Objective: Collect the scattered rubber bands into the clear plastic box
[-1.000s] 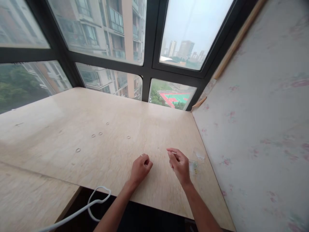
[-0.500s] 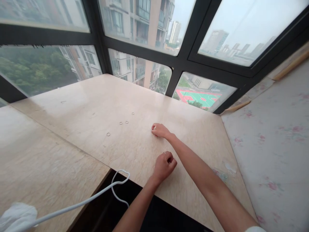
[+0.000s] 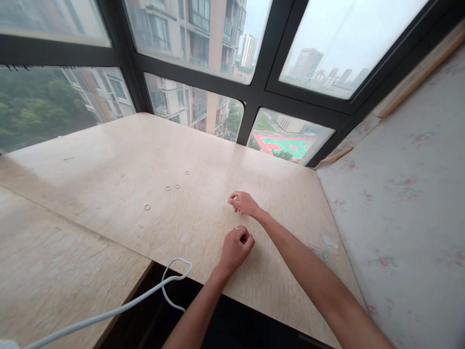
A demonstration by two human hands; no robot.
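Note:
My left hand (image 3: 236, 246) rests on the light wooden tabletop (image 3: 109, 165) near its front edge, curled into a loose fist with a small ring showing at the knuckles. My right hand (image 3: 242, 203) reaches forward just beyond it, fingers pinched on a small pale ring lifted off the board. Several small metal rings lie loose on the tabletop to the left: one ring (image 3: 147, 207) nearest, a pair of rings (image 3: 173, 187) further back, and one far ring (image 3: 187, 172).
A white cord (image 3: 170, 283) loops over the table's front edge at lower left. A small clear packet (image 3: 325, 247) lies at the right edge by the floral-papered wall (image 3: 407, 203). Dark-framed windows (image 3: 254, 92) close off the far side.
My right hand went from beside the clear packet forward to a ring in the middle of the board, and now has it pinched and lifted. The left hand stayed fisted.

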